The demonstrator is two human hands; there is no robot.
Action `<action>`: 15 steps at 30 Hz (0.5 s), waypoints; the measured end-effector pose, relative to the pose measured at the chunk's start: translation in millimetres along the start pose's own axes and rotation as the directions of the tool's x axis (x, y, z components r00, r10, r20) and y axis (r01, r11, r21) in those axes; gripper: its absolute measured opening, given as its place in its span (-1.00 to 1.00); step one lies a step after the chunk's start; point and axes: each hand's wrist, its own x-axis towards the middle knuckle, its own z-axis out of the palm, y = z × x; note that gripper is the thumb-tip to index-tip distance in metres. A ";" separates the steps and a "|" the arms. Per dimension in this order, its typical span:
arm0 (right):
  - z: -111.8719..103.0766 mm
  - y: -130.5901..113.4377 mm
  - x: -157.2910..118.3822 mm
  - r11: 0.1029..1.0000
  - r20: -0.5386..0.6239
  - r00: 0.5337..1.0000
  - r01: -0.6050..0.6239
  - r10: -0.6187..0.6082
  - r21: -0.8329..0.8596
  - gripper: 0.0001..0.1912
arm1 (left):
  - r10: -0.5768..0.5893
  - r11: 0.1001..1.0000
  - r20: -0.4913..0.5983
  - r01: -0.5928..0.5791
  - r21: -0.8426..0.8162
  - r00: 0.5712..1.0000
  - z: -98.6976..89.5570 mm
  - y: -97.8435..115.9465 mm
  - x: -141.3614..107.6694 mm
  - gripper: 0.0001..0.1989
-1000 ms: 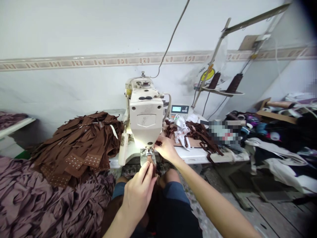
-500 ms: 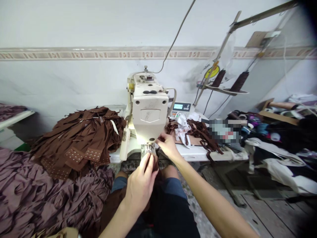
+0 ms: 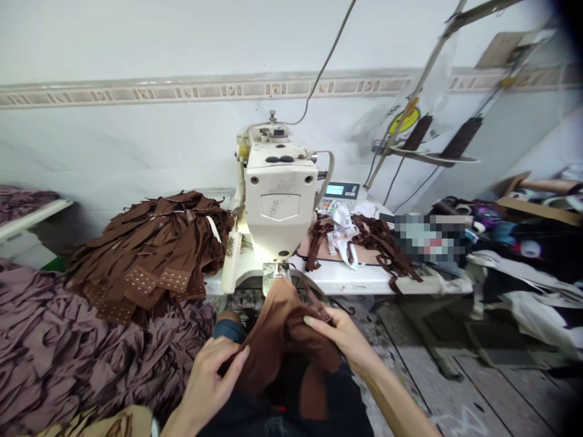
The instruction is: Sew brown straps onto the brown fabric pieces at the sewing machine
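Note:
A brown garment [image 3: 273,328] stretches from the needle area of a white sewing machine [image 3: 279,206] down over my lap. My left hand [image 3: 212,373] pinches its left edge between thumb and fingers. On the other side, my right hand [image 3: 334,334] grips the garment together with a thin brown strap [image 3: 314,297]. The cloth's top end lies at the presser foot [image 3: 276,273], where the machine's lamp shines; the needle itself is too small to make out.
Brown garments [image 3: 155,243] are heaped left of the machine, above a mauve cloth pile [image 3: 91,346]. Brown and white straps [image 3: 344,233] lie to the right, near a control panel [image 3: 339,191]. Thread cones [image 3: 462,138] stand on a rack at the right.
Both hands have come back from the presser foot toward my lap and moved apart. The brown garment is now spread between them. The view has shifted slightly.

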 end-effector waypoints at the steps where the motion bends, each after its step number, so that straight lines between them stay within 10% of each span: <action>1: -3.2 -5.8 -0.5 1.000 -0.035 0.999 0.013 -0.013 0.002 -0.50 | -0.037 0.999 0.045 0.037 -0.005 0.998 -1.3 -2.4 0.1 -0.69; 8: -13.0 -29.8 -24.4 0.981 0.066 0.997 0.054 -0.042 -0.185 -0.51 | -0.303 0.871 0.416 0.427 -0.244 0.857 -14.5 -35.4 4.7 -0.55; 15: -74.3 -32.3 -48.2 0.861 0.148 0.978 -0.053 0.148 -0.506 -0.48 | -0.464 0.615 0.405 0.616 -0.492 0.787 -34.8 -51.7 -1.5 -0.55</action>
